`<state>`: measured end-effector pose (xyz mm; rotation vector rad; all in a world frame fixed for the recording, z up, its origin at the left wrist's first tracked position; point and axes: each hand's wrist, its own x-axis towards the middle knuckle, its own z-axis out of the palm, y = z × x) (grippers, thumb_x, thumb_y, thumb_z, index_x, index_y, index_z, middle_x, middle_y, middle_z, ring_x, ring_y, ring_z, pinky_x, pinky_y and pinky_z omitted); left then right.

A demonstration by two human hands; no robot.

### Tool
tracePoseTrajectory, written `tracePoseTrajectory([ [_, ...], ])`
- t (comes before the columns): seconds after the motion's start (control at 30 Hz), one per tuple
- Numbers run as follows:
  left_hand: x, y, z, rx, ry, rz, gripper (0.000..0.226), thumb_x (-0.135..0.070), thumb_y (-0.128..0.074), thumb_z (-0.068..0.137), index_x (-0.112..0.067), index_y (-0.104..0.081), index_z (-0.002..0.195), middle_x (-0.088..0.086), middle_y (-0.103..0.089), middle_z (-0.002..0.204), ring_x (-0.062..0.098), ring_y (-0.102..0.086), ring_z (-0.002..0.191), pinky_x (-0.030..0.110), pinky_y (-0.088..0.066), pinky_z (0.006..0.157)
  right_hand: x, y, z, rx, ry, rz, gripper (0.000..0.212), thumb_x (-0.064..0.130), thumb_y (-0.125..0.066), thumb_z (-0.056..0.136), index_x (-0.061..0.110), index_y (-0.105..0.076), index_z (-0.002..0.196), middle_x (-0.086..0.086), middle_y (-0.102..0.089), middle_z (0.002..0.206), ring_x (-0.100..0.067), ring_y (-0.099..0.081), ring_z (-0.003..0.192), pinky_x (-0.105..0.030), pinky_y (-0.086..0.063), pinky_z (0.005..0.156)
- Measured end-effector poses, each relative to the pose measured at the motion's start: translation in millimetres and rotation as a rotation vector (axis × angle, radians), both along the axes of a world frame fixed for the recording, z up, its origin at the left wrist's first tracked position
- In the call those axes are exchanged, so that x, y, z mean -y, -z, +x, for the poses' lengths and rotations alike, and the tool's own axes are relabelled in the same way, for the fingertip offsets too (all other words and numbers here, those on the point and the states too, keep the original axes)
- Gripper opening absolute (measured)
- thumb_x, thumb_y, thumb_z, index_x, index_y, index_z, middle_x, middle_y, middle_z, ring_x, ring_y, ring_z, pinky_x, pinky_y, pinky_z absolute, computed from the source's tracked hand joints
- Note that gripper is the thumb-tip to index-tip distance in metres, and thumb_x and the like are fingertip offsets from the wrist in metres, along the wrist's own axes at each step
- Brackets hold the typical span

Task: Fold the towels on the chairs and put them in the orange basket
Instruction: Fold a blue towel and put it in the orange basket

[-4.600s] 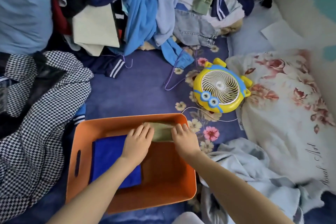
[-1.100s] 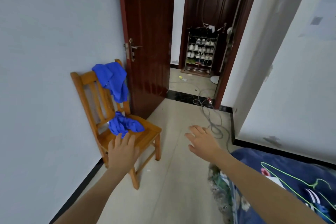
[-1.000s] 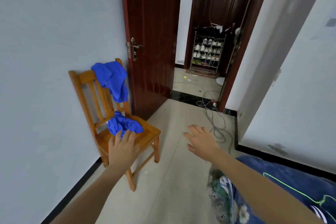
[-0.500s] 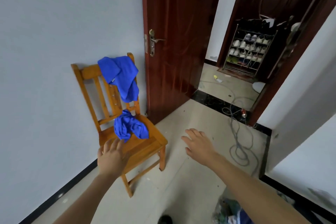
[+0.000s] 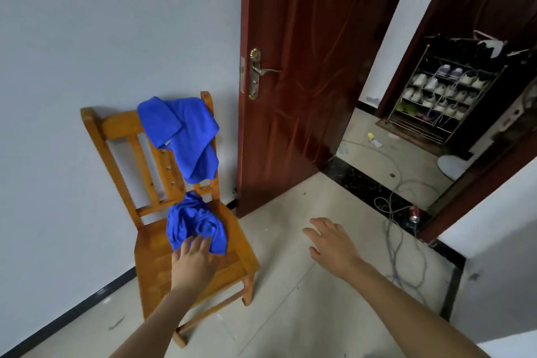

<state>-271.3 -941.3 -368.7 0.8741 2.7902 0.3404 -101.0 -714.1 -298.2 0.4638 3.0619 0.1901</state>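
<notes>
A wooden chair (image 5: 232, 266) stands against the pale wall. One blue towel (image 5: 186, 134) hangs over its backrest. A second blue towel (image 5: 194, 221) lies crumpled on the seat. My left hand (image 5: 193, 264) reaches over the seat with fingers spread, its fingertips at the near edge of the crumpled towel, holding nothing. My right hand (image 5: 334, 244) hovers open above the floor to the right of the chair. The orange basket is out of view.
A dark red door (image 5: 305, 67) stands open right of the chair. Loose cables (image 5: 398, 241) and a red can (image 5: 415, 213) lie on the tiled floor by the doorway. A shoe rack (image 5: 438, 96) stands in the room beyond.
I have left the basket on the bed and come up to the chair. My left hand has moved forward onto the seat, reaching the crumpled towel's edge.
</notes>
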Motion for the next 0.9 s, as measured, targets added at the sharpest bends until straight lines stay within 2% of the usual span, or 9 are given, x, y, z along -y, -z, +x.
tracePoseTrajectory([
  [0.07, -21.7, 6.9, -6.4, 0.014, -0.037, -0.015, 0.053, -0.044, -0.04, 0.094, -0.024, -0.033, 0.142, -0.003, -0.03, 0.151, 0.021, -0.02, 0.141, 0.039, -0.022, 0.111, -29.5, 2.9, -12.7, -0.021, -0.011, -0.024, 0.044, 0.032, -0.083, 0.058, 0.019, -0.07, 0.097, -0.003, -0.065, 0.107, -0.017, -0.063, 0.099, -0.024, -0.051, 0.076],
  [0.13, -39.3, 15.4, -11.7, 0.038, -0.105, -0.024, 0.051, -0.044, -0.041, 0.094, -0.025, -0.034, 0.141, -0.003, -0.031, 0.15, 0.02, -0.021, 0.14, 0.04, -0.023, 0.111, -61.5, 13.2, -26.4, 0.016, -0.058, -0.06, 0.035, 0.021, -0.054, 0.088, 0.012, -0.055, 0.122, -0.007, -0.047, 0.133, -0.022, -0.043, 0.124, -0.03, -0.038, 0.097],
  [0.2, -54.9, 19.2, -16.3, 0.037, -0.179, -0.029, 0.051, -0.042, -0.041, 0.094, -0.025, -0.034, 0.142, -0.003, -0.03, 0.151, 0.02, -0.022, 0.14, 0.04, -0.023, 0.111, -90.1, 23.0, -41.2, -0.007, -0.135, -0.085, 0.039, 0.017, -0.043, 0.093, 0.011, -0.048, 0.131, -0.008, -0.04, 0.141, -0.025, -0.034, 0.131, -0.033, -0.032, 0.102],
  [0.33, -99.2, 24.5, -15.7, 0.061, -0.391, 0.004, 0.051, -0.039, -0.043, 0.094, -0.021, -0.034, 0.142, 0.0, -0.031, 0.151, 0.022, -0.024, 0.139, 0.04, -0.024, 0.111, -152.2, 32.7, -76.7, 0.055, -0.244, -0.119, 0.047, 0.019, -0.05, 0.091, 0.011, -0.043, 0.137, -0.01, -0.037, 0.145, -0.027, -0.033, 0.134, -0.037, -0.031, 0.105],
  [0.47, -143.5, 25.1, 4.4, 0.08, -0.571, 0.047, 0.052, -0.038, -0.044, 0.094, -0.022, -0.034, 0.142, 0.0, -0.034, 0.148, 0.023, -0.029, 0.136, 0.039, -0.029, 0.107, -190.3, 32.4, -107.7, 0.136, -0.32, -0.191, 0.052, 0.031, -0.088, 0.043, 0.02, -0.074, 0.091, -0.005, -0.07, 0.097, -0.021, -0.069, 0.086, -0.03, -0.056, 0.066],
  [0.57, -169.4, 23.3, 16.9, 0.112, -0.627, 0.017, 0.052, -0.041, -0.042, 0.094, -0.024, -0.033, 0.142, -0.001, -0.033, 0.149, 0.021, -0.028, 0.137, 0.037, -0.028, 0.106, -207.9, 44.7, -132.9, 0.132, -0.402, -0.289, 0.044, 0.02, -0.076, 0.067, 0.011, -0.067, 0.109, -0.014, -0.063, 0.115, -0.033, -0.061, 0.106, -0.042, -0.052, 0.082],
  [0.77, -174.7, 41.7, 18.3, 0.162, -0.8, -0.03, 0.052, -0.041, -0.043, 0.094, -0.024, -0.033, 0.142, -0.002, -0.033, 0.148, 0.02, -0.026, 0.138, 0.035, -0.028, 0.107, -197.9, 72.6, -172.0, 0.211, -0.629, -0.305, 0.041, 0.015, -0.068, 0.076, 0.009, -0.063, 0.116, -0.014, -0.059, 0.121, -0.034, -0.057, 0.111, -0.042, -0.048, 0.087],
  [0.83, -168.2, 50.8, 18.5, 0.192, -0.873, -0.027, 0.052, -0.041, -0.044, 0.094, -0.023, -0.034, 0.142, -0.002, -0.035, 0.148, 0.021, -0.028, 0.137, 0.035, -0.029, 0.107, -192.7, 82.7, -185.8, 0.237, -0.704, -0.292, 0.041, 0.02, -0.074, 0.069, 0.012, -0.067, 0.109, -0.012, -0.064, 0.113, -0.031, -0.061, 0.104, -0.039, -0.051, 0.08],
  [0.9, -164.5, 66.7, 16.7, 0.216, -0.97, 0.012, 0.052, -0.04, -0.045, 0.093, -0.021, -0.036, 0.141, -0.001, -0.038, 0.146, 0.021, -0.031, 0.135, 0.035, -0.031, 0.105, -190.7, 90.0, -207.9, 0.271, -0.789, -0.205, 0.048, 0.034, -0.086, 0.045, 0.022, -0.073, 0.09, -0.001, -0.069, 0.095, -0.018, -0.068, 0.086, -0.028, -0.054, 0.065],
])
